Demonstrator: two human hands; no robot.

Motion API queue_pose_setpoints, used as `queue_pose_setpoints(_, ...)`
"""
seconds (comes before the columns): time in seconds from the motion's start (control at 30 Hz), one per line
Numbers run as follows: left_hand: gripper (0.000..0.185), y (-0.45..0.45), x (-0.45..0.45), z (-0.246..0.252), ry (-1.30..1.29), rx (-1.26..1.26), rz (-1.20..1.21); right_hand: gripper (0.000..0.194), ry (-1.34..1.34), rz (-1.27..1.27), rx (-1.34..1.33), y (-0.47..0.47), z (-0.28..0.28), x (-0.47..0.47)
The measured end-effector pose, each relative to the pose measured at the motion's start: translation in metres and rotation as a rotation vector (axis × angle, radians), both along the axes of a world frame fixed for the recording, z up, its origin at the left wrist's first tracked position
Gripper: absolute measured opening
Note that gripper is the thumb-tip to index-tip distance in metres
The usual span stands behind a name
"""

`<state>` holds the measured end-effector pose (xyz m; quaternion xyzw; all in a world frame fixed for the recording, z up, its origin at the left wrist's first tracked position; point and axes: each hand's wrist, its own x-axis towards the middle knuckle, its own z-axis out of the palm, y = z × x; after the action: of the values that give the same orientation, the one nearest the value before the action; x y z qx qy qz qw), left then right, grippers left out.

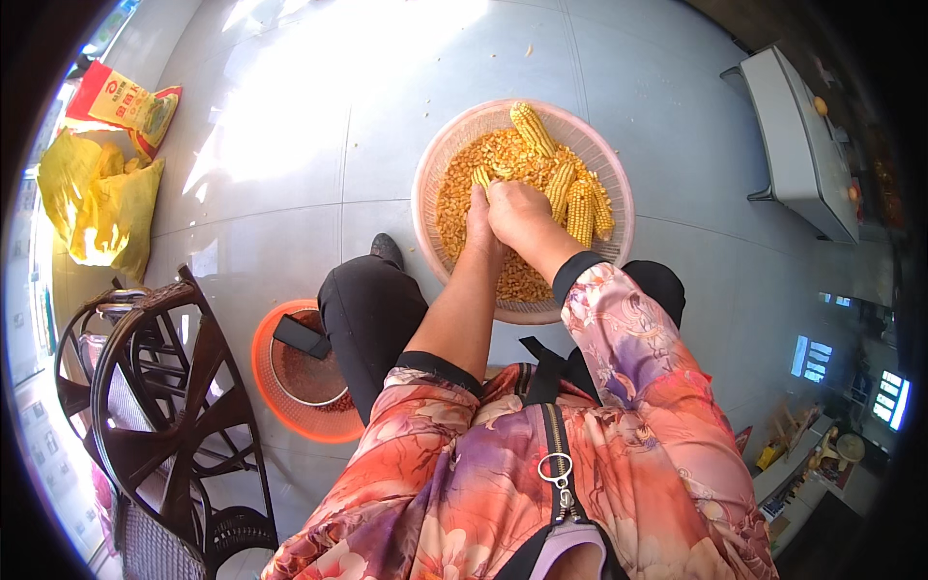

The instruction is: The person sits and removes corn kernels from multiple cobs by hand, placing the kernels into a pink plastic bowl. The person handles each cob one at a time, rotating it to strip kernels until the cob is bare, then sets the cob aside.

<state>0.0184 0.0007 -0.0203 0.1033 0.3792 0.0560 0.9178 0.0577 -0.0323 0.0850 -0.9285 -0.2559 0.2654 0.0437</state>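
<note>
Both my hands meet over a pink plastic basket [428,239] on the floor between my knees. My left hand [481,221] grips a yellow ear of corn [480,176], whose tip shows above the fingers. Pressed against it from the right, my right hand [518,209] is closed on the same ear; the rest of the ear is hidden. Loose corn kernels [525,279] fill much of the basket. One ear of corn [533,129] lies at the far rim, and several more ears [581,210] lie together on the right side.
An orange basket [264,362] by my left leg holds a round sieve with a black phone [301,336] on it. Dark wicker chairs [174,406] stand at the left, with a yellow bag [101,203] and a printed sack [123,101] beyond. A white table [805,145] is at the right.
</note>
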Motion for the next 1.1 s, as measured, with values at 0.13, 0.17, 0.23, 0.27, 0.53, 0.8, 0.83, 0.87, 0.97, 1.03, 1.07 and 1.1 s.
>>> queue_pose_setpoints(0.13,0.064,0.009,-0.004,0.011,0.004,0.029,0.013,0.03,0.032,-0.015,-0.057,0.014,0.008,0.002)
queue_pose_setpoints(0.17,0.066,0.01,-0.004,0.012,0.006,0.013,0.02,0.03,0.033,-0.015,-0.03,0.017,0.007,0.003)
queue_pose_setpoints(0.23,0.069,0.01,-0.002,0.016,0.007,-0.019,0.017,0.032,0.032,-0.032,0.025,0.017,0.0,0.007)
queue_pose_setpoints(0.27,0.068,0.009,-0.005,0.017,0.017,-0.039,-0.014,0.032,0.037,-0.043,0.032,0.017,-0.003,0.007)
queue_pose_setpoints(0.53,0.07,0.008,-0.01,-0.007,0.078,0.06,-0.175,0.028,-0.049,-0.107,0.142,0.012,-0.027,0.022)
queue_pose_setpoints(0.8,0.06,0.006,-0.012,0.02,0.121,0.164,-0.169,0.03,0.063,-0.278,0.35,-0.042,-0.028,0.004)
queue_pose_setpoints(0.83,0.059,0.009,-0.011,0.021,0.117,0.213,-0.167,0.03,0.071,-0.3,0.339,-0.049,-0.027,0.002)
queue_pose_setpoints(0.87,0.058,0.012,-0.013,0.022,0.108,0.226,-0.19,0.031,0.08,-0.32,0.327,-0.055,-0.026,0.001)
queue_pose_setpoints(0.97,0.058,0.014,-0.012,0.053,0.051,0.313,-0.179,0.031,0.06,-0.328,0.267,-0.069,-0.03,-0.001)
queue_pose_setpoints(1.03,0.059,0.02,-0.017,0.074,0.033,0.376,-0.143,0.031,0.058,-0.285,0.212,-0.067,-0.016,-0.01)
queue_pose_setpoints(1.07,0.059,0.016,-0.015,0.082,0.032,0.356,-0.123,0.03,0.054,-0.284,0.217,-0.072,-0.018,-0.01)
queue_pose_setpoints(1.1,0.06,0.012,-0.014,0.088,0.04,0.342,-0.102,0.03,0.058,-0.283,0.224,-0.075,-0.023,-0.01)
